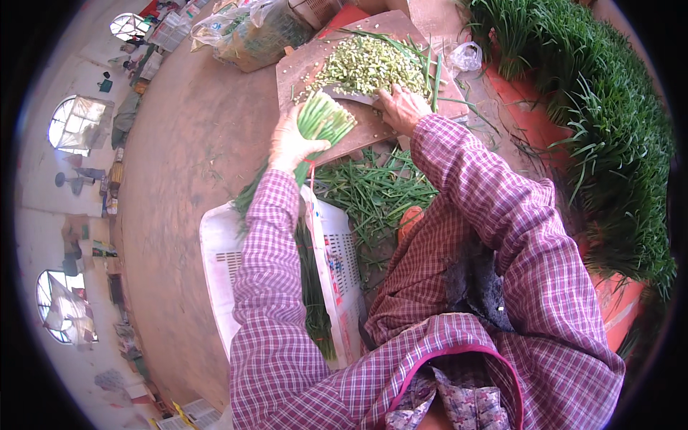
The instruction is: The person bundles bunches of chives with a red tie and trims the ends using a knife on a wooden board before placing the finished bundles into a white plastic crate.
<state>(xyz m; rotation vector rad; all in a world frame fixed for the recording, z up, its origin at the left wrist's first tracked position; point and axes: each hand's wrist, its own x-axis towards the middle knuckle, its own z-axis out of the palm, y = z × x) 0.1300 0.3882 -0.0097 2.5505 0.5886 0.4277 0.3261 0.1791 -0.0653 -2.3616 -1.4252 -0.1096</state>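
My left hand (290, 143) is closed around a thick bundle of garlic chives (326, 120), its pale cut ends facing up and right. Long leaves trail down from it past my wrist. My right hand (403, 109) grips a knife whose curved grey blade (352, 94) points left, close to the bundle's ends. The handle is hidden in my fingers. Behind the blade, a heap of short, pale chopped stalk ends (369, 63) covers much of a worn brown board (297, 72). Some longer green leaves (436, 79) lie along the heap's right side.
A white perforated plastic basket (340, 269) with chives inside stands below my left forearm. Loose green leaves (383, 179) litter the floor before the board. Tall bunches of chives (609, 143) line the right. A stuffed plastic bag (261, 39) sits far left; a small clear bag (466, 56) lies right.
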